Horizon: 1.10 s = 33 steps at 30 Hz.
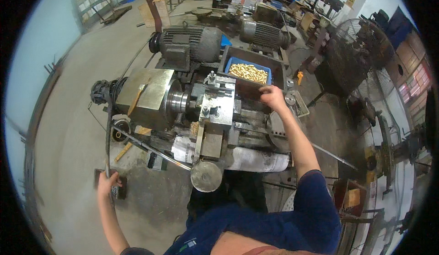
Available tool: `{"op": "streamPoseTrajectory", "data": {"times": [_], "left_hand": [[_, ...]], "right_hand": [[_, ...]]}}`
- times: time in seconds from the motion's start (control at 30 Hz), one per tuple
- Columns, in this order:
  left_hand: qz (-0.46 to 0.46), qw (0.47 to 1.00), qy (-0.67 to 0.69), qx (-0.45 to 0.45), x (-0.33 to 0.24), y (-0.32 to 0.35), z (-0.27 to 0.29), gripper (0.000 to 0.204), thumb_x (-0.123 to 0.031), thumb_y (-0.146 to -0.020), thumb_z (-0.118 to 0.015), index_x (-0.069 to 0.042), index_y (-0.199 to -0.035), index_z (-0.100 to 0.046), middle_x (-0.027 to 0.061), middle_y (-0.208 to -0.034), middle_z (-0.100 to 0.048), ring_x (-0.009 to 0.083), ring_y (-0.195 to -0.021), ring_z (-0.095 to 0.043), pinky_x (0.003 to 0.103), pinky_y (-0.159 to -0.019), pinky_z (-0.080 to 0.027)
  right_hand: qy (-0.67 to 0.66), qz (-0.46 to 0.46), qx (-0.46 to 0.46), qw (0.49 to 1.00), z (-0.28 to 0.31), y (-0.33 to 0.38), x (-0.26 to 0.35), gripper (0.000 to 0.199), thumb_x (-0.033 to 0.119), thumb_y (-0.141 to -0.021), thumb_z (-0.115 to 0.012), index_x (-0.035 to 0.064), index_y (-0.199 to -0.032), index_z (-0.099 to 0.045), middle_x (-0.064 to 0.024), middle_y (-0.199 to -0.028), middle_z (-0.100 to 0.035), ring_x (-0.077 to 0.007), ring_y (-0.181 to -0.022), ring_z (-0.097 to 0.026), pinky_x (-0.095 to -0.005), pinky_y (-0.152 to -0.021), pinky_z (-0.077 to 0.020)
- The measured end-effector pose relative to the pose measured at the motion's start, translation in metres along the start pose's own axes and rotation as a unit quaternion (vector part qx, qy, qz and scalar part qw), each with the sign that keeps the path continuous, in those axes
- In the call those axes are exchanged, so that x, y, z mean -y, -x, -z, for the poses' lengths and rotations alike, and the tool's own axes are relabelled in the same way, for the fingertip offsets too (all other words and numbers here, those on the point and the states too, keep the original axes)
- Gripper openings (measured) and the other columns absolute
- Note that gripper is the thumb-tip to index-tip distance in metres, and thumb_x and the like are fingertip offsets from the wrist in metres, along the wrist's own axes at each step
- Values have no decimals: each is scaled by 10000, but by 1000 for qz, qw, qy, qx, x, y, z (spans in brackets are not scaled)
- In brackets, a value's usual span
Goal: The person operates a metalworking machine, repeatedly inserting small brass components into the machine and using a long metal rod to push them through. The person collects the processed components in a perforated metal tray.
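**Lever and Small Brass Pieces: Position, Handling and Axis**

The lathe [217, 108] spans the middle of the view, with its boxy headstock [145, 89] toward the left end. Judged by its bulk, this unit is very heavy and rigid.

The dark metal trough [249, 54] lies behind the tool slide, on the lathe's far side.

The long lever [109, 140] stands off the left end of the headstock. Its long axis runs nearly straight from that end toward the person, the near end lying in the left hand [108, 183]. That hand is wrapped around the bar. The lever should handle as stiff and solid; grip it at the near end for the best leverage.

The blue tray [270, 75] sits inside the trough. It is probably light and slightly flexible; take hold at opposite rims.

The right hand [273, 98] is just beside the tray's near right corner, fingers curled and narrow. Whether it holds anything cannot be told.

The brass pieces [247, 72] fill the tray. They are short and elongated, with axes pointing in mixed directions. Expect them to be hard, light singly and possibly slippery; pinch each one across its sides.
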<state>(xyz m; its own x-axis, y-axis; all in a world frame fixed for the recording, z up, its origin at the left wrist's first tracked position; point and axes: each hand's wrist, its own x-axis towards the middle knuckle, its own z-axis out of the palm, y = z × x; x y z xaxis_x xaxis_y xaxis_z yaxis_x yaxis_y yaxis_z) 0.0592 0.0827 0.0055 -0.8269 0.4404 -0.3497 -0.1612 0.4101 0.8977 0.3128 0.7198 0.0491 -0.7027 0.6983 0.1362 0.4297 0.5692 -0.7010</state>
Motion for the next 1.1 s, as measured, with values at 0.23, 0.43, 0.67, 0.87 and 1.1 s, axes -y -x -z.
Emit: {"op": "streamPoseTrajectory", "data": {"times": [0.23,0.43,0.67,0.87,1.1], "left_hand": [[-10,995,59,-84,-10,-17,-20,285,-197,-803,-611,39,-945,-539,117,-731,-594,224,-642,-586,339,-636,-484],[94,987,102,75,79,-48,63,344,-345,-841,-527,-90,-1070,-501,48,-730,-525,199,-656,-528,329,-658,-454],[56,998,33,14,33,-77,30,545,-393,-828,-579,-22,-1207,-454,61,-766,-538,165,-657,-505,302,-741,-452],[10,999,20,25,44,-44,32,522,-395,-842,-552,-32,-1207,-463,70,-837,-541,173,-734,-515,307,-788,-442],[21,1000,1,6,30,-50,25,515,-389,-843,-550,-31,-1204,-464,74,-833,-538,178,-740,-516,313,-785,-446]], "right_hand": [[85,-132,-153,976,114,157,-80,349,139,-594,-583,26,-917,-653,-147,-809,-643,-228,-786,-620,-291,-730,-467],[160,-251,-234,926,161,346,-149,303,206,-604,-576,56,-849,-671,-174,-897,-631,-306,-835,-606,-332,-765,-467],[196,-516,-204,809,141,593,-209,231,218,-671,-592,-13,-651,-590,-136,-586,-577,-240,-541,-580,-334,-495,-455],[35,-727,-329,601,104,623,-198,211,180,-657,-594,-19,-729,-589,-105,-661,-597,-215,-534,-589,-360,-429,-482],[-119,-638,-297,701,60,662,-178,307,222,-695,-619,-8,-892,-569,-136,-760,-587,-256,-561,-600,-382,-459,-529]]}}
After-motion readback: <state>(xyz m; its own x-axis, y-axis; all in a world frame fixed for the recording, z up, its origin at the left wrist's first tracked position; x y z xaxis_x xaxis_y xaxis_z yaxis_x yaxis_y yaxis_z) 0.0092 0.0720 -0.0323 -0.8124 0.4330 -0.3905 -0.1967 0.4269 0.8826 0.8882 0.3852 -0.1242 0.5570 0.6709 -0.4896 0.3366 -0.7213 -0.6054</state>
